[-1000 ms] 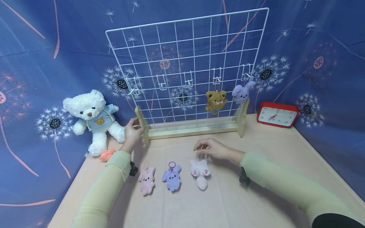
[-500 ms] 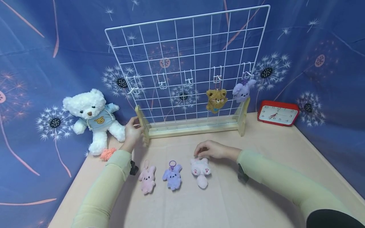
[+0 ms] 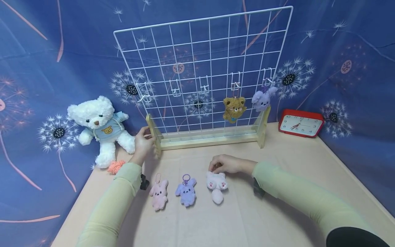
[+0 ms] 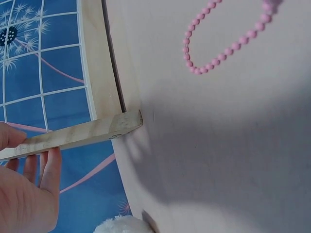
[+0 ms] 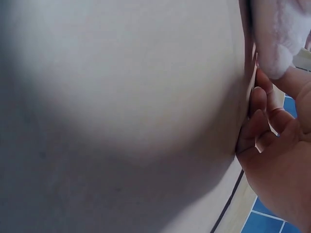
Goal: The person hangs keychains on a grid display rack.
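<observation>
With thumb on one side and fingers on the other, my left hand (image 3: 144, 144) grips the wooden leg (image 4: 97, 131) of a white wire grid rack (image 3: 210, 138). My right hand (image 3: 226, 164) pinches the top end of a white plush keychain (image 3: 217, 187) lying on the table, its pink paw pads and round tail showing. In the right wrist view the fingers curl in beside the plush; its strap is hidden. To the left lie a purple plush keychain (image 3: 186, 193) with a ring and a pink plush keychain (image 3: 159, 196) with a bead loop (image 4: 228, 51).
A brown bear keychain (image 3: 234, 109) and a lilac plush keychain (image 3: 262, 100) hang from the grid's right hooks; other hooks (image 3: 176, 92) hang bare. A white teddy bear (image 3: 92, 115) sits left beside an orange pompom (image 3: 116, 167). A red clock (image 3: 300, 123) stands right.
My right hand has lowered and moved slightly left onto the top of the white plush keychain, fingers drawing together. My left hand stays on the rack's leg.
</observation>
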{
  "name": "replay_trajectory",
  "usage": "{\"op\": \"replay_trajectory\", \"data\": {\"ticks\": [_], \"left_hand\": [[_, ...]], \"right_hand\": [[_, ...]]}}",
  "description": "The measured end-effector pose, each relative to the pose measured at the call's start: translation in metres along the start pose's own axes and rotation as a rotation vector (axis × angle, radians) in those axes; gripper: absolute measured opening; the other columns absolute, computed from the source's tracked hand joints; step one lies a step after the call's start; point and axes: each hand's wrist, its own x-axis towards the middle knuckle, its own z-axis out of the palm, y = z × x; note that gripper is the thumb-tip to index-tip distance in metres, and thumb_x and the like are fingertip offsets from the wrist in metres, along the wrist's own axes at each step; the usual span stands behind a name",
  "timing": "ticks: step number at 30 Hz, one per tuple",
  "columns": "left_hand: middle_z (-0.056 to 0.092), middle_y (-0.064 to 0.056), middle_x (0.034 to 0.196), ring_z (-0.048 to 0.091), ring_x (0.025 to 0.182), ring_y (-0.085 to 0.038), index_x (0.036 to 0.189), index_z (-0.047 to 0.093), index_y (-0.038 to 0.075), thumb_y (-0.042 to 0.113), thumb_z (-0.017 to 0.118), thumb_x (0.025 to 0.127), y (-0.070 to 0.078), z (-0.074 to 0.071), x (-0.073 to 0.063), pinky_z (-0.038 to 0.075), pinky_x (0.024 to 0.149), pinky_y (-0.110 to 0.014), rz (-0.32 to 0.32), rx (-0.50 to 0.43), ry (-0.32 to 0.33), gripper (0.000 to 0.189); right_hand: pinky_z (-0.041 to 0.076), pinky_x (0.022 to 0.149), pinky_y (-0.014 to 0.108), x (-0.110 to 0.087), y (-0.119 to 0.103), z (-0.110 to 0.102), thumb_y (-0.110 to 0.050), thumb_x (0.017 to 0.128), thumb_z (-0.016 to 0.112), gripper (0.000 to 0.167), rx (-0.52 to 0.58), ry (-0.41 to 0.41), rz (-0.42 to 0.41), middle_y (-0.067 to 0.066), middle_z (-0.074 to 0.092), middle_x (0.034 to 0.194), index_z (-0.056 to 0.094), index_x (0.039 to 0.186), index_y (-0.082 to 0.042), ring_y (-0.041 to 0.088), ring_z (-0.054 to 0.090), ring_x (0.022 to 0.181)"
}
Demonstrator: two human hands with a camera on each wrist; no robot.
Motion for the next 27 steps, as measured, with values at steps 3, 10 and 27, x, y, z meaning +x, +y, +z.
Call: {"op": "replay_trajectory", "data": {"ticks": [3,10,27], "left_hand": [[0.058,-0.027,0.13,0.061,0.12,-0.042,0.142,0.052,-0.002,-0.011,0.062,0.088,0.0001,0.0003,-0.0006,0.058,0.097,-0.041,-0.006,-0.004,0.001,0.056],[0.058,-0.027,0.131,0.06,0.12,-0.042,0.142,0.052,-0.002,-0.011,0.062,0.088,0.0007,0.0004,-0.0012,0.055,0.1,-0.045,-0.013,-0.015,-0.004,0.055],[0.057,-0.027,0.134,0.059,0.121,-0.043,0.145,0.05,0.0,-0.01,0.061,0.089,0.0027,-0.0019,-0.001,0.054,0.102,-0.047,-0.019,-0.017,-0.02,0.058]], "right_hand": [[0.053,0.084,0.025,-0.0006,-0.0004,-0.0001,-0.003,0.093,0.071,0.012,-0.011,-0.004,0.012,-0.001,0.064,0.095,0.076,0.103,-0.008,0.008,0.058,0.091],[0.053,0.083,0.026,-0.0025,0.0031,0.0,-0.001,0.093,0.07,0.012,-0.023,-0.01,0.018,0.001,0.062,0.096,0.074,0.101,-0.009,0.008,0.057,0.09],[0.051,0.067,0.022,-0.0028,0.0056,-0.0059,-0.004,0.09,0.075,0.007,0.086,0.015,0.045,-0.004,0.065,0.085,0.07,0.089,-0.008,0.009,0.057,0.075]]}}
